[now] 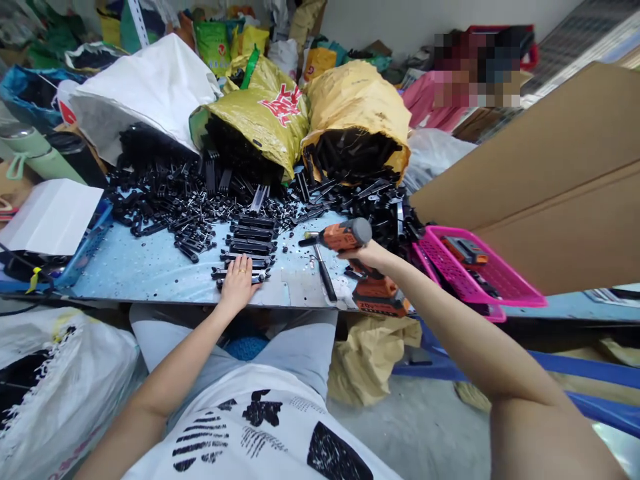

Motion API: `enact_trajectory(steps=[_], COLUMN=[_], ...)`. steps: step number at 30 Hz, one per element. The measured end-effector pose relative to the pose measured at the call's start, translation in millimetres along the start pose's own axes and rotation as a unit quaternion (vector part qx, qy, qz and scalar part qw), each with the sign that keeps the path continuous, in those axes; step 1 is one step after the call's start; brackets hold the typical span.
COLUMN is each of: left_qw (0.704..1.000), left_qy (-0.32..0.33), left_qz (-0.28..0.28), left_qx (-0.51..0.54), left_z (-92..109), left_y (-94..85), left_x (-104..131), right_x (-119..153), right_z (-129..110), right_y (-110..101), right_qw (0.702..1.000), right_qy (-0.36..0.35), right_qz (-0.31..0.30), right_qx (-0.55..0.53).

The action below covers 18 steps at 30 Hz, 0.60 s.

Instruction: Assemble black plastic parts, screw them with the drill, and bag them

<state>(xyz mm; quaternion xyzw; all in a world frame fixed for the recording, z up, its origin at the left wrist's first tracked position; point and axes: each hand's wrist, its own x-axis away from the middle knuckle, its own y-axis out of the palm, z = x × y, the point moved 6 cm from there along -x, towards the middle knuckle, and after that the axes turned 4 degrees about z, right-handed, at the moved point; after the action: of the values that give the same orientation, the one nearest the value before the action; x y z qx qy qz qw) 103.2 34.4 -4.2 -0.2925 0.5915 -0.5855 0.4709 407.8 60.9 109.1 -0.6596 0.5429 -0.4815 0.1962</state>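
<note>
head view: the right hand [367, 257] is closed round the grip of an orange and black cordless drill [345, 236], held over the counter [145, 257] to the right of the left hand [239, 280]. the left hand lies open, palm down, across the nearest of a row of black pieces [253, 246]. the drill's long body runs roughly side to side, its dark nose pointing left, beyond the left hand, its battery hanging toward the counter's front edge. the pieces also lie lengthwise left to right, one behind another away from the person.

between the hands, a black-handled tool [326, 275] lies with its handle toward the front edge and its metal end near the drill's nose. beyond both hands, a heap of loose black parts [175, 190] blocks the way to a white sack [145, 93], a gold sack [250, 123] and a yellow sack [357, 100]. right of the right hand sit a pink basket [510, 280] and cardboard [540, 180].
</note>
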Motion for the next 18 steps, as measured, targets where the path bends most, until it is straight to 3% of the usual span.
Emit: enact_trajectory(steps=[2, 4, 7, 9, 12, 14, 16, 18], left_qw=[1.000, 0.999, 0.996, 0.991, 0.983, 0.981, 0.979, 0.976], left_qy=[0.001, 0.011, 0.024, 0.003, -0.073, -0.099, -0.097, -0.098], left_qz=[0.012, 0.027, 0.075, 0.120, 0.157, 0.157, 0.153, 0.152], left_qx=[0.005, 0.019, 0.051, 0.061, 0.057, 0.065, 0.090, 0.120], left_z=[1, 1, -4, -16, -42, -57, -65, -71], left_y=[-0.8, -4.2, -18.0, -30.9, -44.1, -44.9, -40.9, -34.6], left_x=[-1, -1, 5, 15, 35, 47, 54, 56], right_x=[-13, -24, -37, -41, -28, -8, 21, 46], right_z=[37, 69, 99, 109, 111, 103, 84, 49], right_y=[-14, -20, -21, -26, -42, -53, -65, -64], right_qw=[0.986, 0.961, 0.940, 0.946, 0.967, 0.952, 0.894, 0.819], right_qy=[0.058, 0.114, 0.151, 0.139, 0.115, 0.121, 0.118, 0.065], right_qz=[0.108, 0.169, 0.182, 0.184, 0.215, 0.275, 0.405, 0.544], right_qx=[-0.111, -0.189, -0.244, -0.227, -0.071, 0.063, 0.153, 0.173])
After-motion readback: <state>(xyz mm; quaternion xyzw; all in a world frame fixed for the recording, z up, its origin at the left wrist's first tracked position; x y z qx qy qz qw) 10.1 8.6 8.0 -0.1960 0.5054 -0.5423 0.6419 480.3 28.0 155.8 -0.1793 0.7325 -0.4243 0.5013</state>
